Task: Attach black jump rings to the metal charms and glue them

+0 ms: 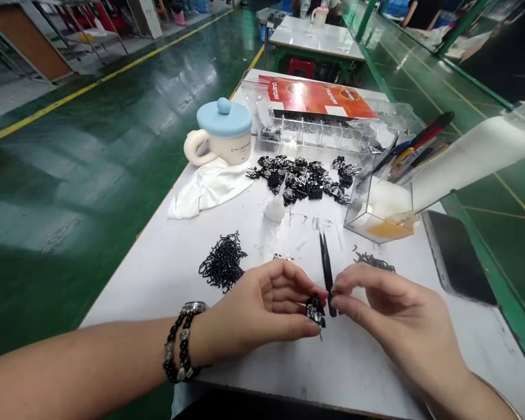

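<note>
Lower centre, left hand [262, 309] pinches a small black-and-silver assembly [315, 313] between thumb and fingers; lower right, right hand [402, 326] just beside it, thumb and index tips close together, anything between them too small to tell; black tweezers [326, 268] lie mid-frame; left of centre, heap of curved black pieces [222, 261]; upper centre, white nozzle bottle [275, 209], pile of black-and-silver assemblies [304, 178], blue-lidded mug [231, 144]; right, clear pen holder [378, 224], smartphone [459, 256].

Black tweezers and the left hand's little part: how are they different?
The tweezers are long and thin; the small part is short and chunky. The tweezers look all black; the part is black and silver. The left hand holds the part, not the tweezers. Both have black.
</note>
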`<action>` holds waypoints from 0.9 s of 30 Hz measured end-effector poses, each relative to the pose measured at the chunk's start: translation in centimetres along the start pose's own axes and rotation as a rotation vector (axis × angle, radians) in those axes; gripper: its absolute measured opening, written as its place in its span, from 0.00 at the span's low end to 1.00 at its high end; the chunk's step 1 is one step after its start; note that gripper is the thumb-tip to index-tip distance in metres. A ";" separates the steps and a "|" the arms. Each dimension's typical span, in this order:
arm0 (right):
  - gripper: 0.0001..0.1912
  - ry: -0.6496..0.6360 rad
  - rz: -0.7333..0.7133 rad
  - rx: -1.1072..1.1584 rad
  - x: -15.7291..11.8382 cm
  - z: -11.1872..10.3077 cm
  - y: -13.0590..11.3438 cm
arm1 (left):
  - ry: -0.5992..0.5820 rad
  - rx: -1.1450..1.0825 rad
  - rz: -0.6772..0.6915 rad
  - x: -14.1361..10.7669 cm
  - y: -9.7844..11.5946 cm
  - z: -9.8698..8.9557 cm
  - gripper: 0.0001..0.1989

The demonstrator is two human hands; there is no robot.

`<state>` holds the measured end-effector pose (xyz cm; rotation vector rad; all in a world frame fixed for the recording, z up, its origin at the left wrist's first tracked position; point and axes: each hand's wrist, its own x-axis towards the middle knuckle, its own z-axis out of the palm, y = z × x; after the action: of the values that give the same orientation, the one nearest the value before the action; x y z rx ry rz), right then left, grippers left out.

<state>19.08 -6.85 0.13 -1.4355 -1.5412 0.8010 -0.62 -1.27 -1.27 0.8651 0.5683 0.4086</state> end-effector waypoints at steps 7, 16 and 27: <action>0.07 -0.068 -0.115 0.017 -0.2 0.2 -1.6 | -0.016 -0.146 -0.086 0.0 0.2 -0.1 0.13; 0.07 -0.082 -0.259 -0.032 -0.3 0.7 -2.1 | -0.059 -0.177 -0.106 -0.1 -0.5 -0.1 0.14; 0.08 -0.121 -0.252 -0.081 -0.4 0.1 -2.0 | -0.052 -0.157 -0.128 0.0 -0.4 -0.1 0.15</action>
<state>18.11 -7.48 1.76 -1.2358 -1.8224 0.6902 -0.62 -1.49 -1.64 0.6834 0.5328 0.3085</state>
